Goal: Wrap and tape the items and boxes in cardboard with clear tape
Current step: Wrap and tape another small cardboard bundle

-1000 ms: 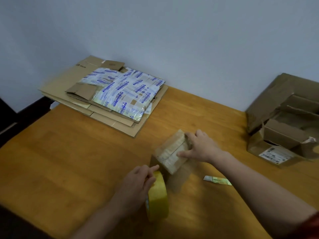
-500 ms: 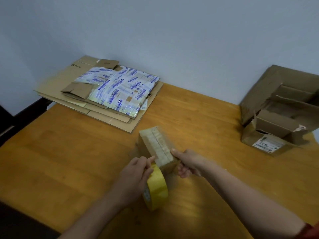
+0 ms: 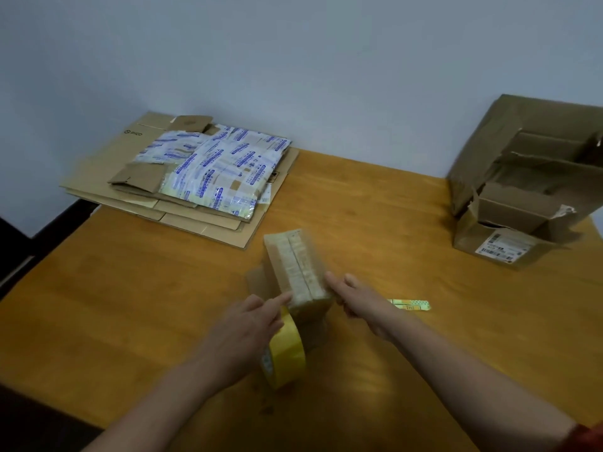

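Open tabletop near left, mid right. Blocked far left by flattened cardboard stack, far right by torn boxes. Centre taken by taped parcel, tape roll just nearer, paper strip right.

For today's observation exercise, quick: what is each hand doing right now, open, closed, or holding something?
Left hand: holds the yellow tape roll, forefinger against the parcel.
Right hand: grips the parcel's near end.
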